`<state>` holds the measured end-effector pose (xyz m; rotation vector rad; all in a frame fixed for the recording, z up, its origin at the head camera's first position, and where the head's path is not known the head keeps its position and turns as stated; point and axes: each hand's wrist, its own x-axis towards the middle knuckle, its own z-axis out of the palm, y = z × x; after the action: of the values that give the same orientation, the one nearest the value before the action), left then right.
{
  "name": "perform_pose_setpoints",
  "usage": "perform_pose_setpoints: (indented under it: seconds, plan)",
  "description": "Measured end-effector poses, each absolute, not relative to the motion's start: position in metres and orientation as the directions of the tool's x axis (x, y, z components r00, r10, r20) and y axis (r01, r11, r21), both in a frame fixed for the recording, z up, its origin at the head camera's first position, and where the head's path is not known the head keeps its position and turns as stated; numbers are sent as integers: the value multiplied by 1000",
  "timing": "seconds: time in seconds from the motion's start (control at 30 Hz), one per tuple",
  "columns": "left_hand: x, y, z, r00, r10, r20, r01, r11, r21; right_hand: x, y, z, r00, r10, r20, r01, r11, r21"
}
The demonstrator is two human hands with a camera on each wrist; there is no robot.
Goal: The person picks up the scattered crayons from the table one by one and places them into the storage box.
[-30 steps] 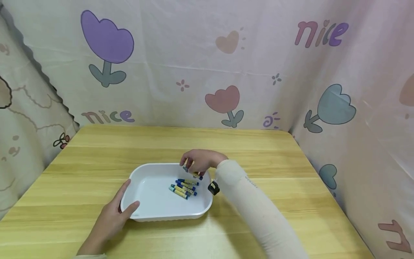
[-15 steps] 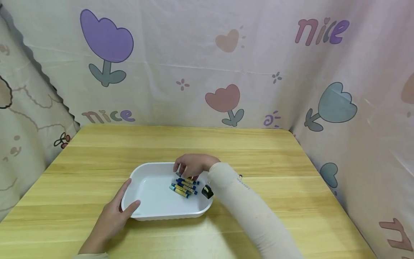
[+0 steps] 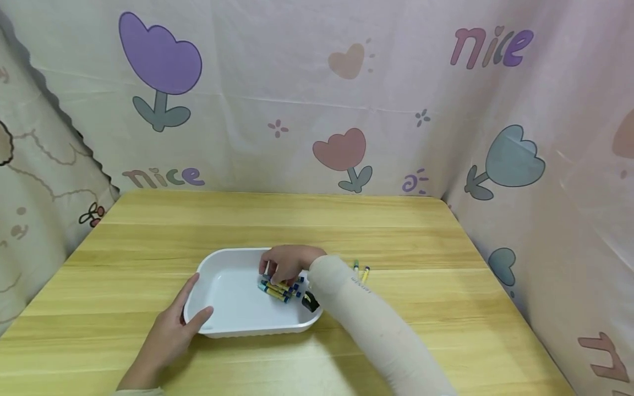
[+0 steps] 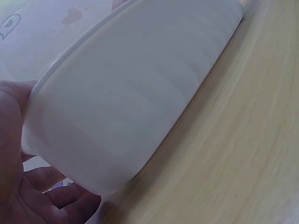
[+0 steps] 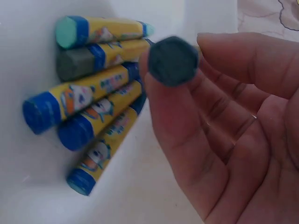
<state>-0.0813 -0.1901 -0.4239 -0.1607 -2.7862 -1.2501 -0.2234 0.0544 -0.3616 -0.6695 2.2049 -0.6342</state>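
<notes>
A white tray [image 3: 228,308] stands on the table. At its left end my left hand [image 3: 170,333] grips the rim, thumb over the near corner and fingers along the outer side; the tray's outer wall [image 4: 121,102] fills most of the left wrist view. Inside the tray's right half, my right hand [image 3: 287,261] pinches a dark teal crayon [image 5: 173,61] between thumb and finger, its hexagonal end facing the camera. Right beside it, several yellow-wrapped crayons [image 5: 77,100] with blue, grey and mint ends lie side by side on the tray floor, partly hidden by the hand in the head view.
On the wooden table [image 3: 421,308], right of the tray, lie a green-tipped crayon [image 3: 356,266] and a blue-ended crayon [image 3: 366,273], both partly behind the right sleeve [image 3: 376,313]. A printed curtain [image 3: 277,71] hangs behind and at both sides of the table.
My right hand has moved left and lower over the crayons, still pinching its crayon. As the sleeve shifted, two crayons on the table came into view. The left hand stays on the tray.
</notes>
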Motion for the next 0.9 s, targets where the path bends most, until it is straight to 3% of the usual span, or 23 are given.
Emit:
perform_pose_setpoints:
  seconds: [0.63, 0.9]
  plan:
    - [-81, -192, -423, -993, 53, 107, 115, 666, 737, -221, 55, -358, -612, -630, -478, -258, 731, -632]
    - [-81, -191, -423, -992, 56, 113, 121, 657, 744, -226, 70, -339, -685, -614, -392, -238, 696, -677]
